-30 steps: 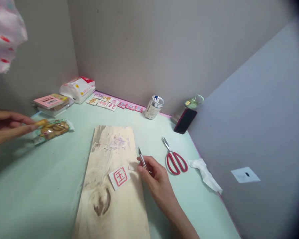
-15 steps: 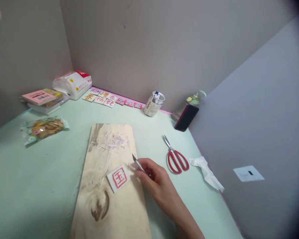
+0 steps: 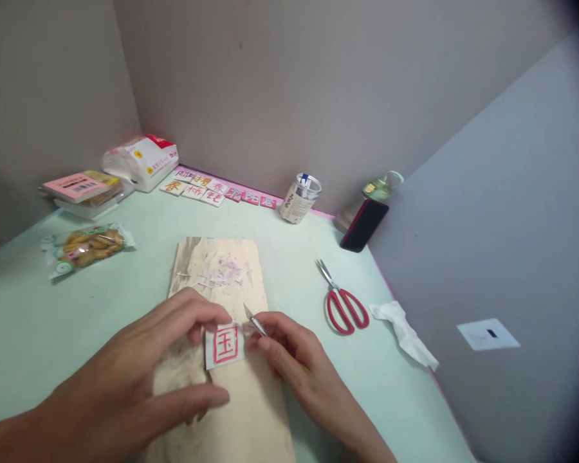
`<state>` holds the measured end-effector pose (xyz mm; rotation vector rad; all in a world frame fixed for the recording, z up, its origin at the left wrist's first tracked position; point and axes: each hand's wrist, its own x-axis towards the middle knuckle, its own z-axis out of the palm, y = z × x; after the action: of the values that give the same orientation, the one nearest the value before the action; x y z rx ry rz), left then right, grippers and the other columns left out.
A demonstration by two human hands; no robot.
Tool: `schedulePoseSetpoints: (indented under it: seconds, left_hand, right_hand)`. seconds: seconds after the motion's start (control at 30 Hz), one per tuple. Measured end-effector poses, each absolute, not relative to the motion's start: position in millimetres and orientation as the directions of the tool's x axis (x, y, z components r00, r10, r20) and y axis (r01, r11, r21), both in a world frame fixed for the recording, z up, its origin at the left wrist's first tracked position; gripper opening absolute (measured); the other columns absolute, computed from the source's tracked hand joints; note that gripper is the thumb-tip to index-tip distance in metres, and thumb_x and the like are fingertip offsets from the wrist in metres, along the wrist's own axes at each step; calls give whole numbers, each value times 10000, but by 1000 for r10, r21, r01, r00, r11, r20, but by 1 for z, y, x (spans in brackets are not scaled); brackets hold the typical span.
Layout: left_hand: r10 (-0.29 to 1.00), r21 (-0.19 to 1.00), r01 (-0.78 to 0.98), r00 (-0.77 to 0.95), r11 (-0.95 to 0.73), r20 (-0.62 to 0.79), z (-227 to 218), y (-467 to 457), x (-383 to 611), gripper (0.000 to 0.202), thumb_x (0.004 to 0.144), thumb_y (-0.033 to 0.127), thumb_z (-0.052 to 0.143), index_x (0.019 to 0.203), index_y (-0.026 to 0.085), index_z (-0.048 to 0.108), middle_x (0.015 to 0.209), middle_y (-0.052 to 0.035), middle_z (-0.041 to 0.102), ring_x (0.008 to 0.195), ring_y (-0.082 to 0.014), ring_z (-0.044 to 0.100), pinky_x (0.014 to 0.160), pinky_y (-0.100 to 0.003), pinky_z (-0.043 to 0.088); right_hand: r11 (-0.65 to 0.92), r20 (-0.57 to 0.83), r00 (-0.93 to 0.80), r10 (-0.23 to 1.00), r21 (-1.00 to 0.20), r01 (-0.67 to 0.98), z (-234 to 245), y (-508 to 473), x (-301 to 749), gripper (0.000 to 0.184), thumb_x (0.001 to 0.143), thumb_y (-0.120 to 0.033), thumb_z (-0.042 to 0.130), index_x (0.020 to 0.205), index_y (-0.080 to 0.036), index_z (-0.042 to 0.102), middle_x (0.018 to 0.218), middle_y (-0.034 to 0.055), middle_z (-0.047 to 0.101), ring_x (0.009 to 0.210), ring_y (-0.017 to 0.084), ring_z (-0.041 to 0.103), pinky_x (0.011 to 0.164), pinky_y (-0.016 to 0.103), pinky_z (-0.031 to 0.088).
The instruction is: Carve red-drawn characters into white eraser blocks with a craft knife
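Note:
A square white tile [image 3: 226, 344] with a red character in a red frame lies on the wooden board [image 3: 251, 411]. My left hand [image 3: 168, 360] curves around the tile's left side, thumb and fingers well apart; its fingertips are by the tile's upper edge, and I cannot tell if they touch it. In my right hand [image 3: 294, 360] is a craft knife [image 3: 255, 321], gripped between thumb and fingers, its blade pointing up and left. The knife is just right of the tile. Pale and purplish shavings [image 3: 229, 271] are scattered on the board's far end.
Red-handled scissors [image 3: 340, 302] and a crumpled tissue [image 3: 408, 334] lie right of the board. Behind stand a can [image 3: 300, 199], a phone [image 3: 365, 225] and several character tiles [image 3: 195, 191]. A snack bag [image 3: 89, 247], stacked packets [image 3: 82, 193] and a tissue pack [image 3: 142, 161] are at left.
My left hand has come into view from the left and now surrounds the tile. The tile has turned straighter. My right hand with the craft knife has shifted slightly left.

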<state>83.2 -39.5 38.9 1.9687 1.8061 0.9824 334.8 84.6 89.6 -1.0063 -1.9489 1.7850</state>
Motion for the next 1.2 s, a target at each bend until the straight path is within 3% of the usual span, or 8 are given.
schedulePoseSetpoints:
  seconds: [0.2, 0.4, 0.67, 0.87, 0.93, 1.03, 1.1, 1.2]
  left_hand:
    - [920, 486, 826, 96, -287, 381, 11, -14, 96, 709, 874, 286, 908, 1479, 351, 545, 1309, 5, 759, 1195, -302, 716, 1078, -431, 504]
    - [928, 513, 793, 169, -328, 332, 13, -12, 77, 612, 1019, 388, 803, 1555, 358, 508, 1382, -24, 767, 1224, -289, 744, 1024, -379, 569]
    - [930, 556, 746, 279, -366, 239, 15, -11, 63, 450, 1044, 351, 793, 1455, 387, 615, 1373, 27, 763, 1260, -237, 729, 1037, -313, 584]
    - [935, 568, 747, 227, -346, 272, 20, -10, 63, 373, 992, 388, 838, 1337, 372, 695, 1260, 32, 779, 1173, -233, 743, 1003, -315, 579]
    - [947, 604, 746, 111, -280, 302, 30, -10, 53, 336, 1007, 519, 792, 1290, 354, 719, 1246, 17, 787, 1173, -264, 743, 1003, -345, 580]
    - [969, 667, 744, -131, -44, 211, 46, -12, 32, 483, 980, 721, 730, 1257, 326, 729, 1276, -3, 787, 1194, -317, 730, 1037, -410, 574]
    - [967, 665, 745, -207, 58, 146, 51, -13, 20, 508, 954, 758, 734, 1221, 326, 743, 1263, 10, 792, 1156, -312, 738, 1036, -420, 577]
    - [963, 675, 738, -185, 6, 195, 50, -14, 16, 503, 869, 789, 754, 1178, 393, 761, 1184, 48, 810, 1079, -283, 757, 986, -363, 604]
  right_hand:
    - [-76, -239, -675, 698, -962, 262, 81, 93, 333, 252, 1062, -425, 684, 1132, -198, 767, 851, -23, 605, 675, 127, 419, 627, 272, 351]
    - [-52, -198, -612, 766, -967, 248, 81, 100, 338, 313, 1062, -463, 674, 1163, -181, 765, 801, -31, 594, 624, 118, 401, 586, 273, 324]
    - [313, -2, -661, 750, -880, 358, 79, 91, 350, 237, 1062, -253, 638, 1205, -213, 822, 981, 47, 772, 848, 187, 675, 730, 289, 481]
    - [601, 65, -795, 603, -692, 399, 87, 80, 350, 321, 1118, -195, 538, 1253, -202, 830, 891, 50, 741, 764, 188, 659, 688, 307, 453]
    - [494, 22, -764, 645, -775, 395, 91, 80, 349, 290, 1100, -217, 580, 1253, -210, 826, 911, 44, 742, 779, 183, 662, 694, 299, 466]
    - [-5, -203, -715, 669, -963, 269, 91, 83, 344, 234, 1049, -374, 734, 1202, -215, 813, 827, 2, 715, 709, 155, 655, 666, 271, 514]
    - [-381, -354, -746, 564, -913, 146, 86, 86, 338, 354, 963, -511, 857, 1112, -194, 801, 760, -15, 714, 632, 133, 653, 649, 266, 554]
    - [-624, -421, -784, 457, -779, 55, 76, 88, 320, 470, 795, -536, 1014, 969, -169, 778, 844, 38, 794, 740, 161, 760, 740, 302, 630]
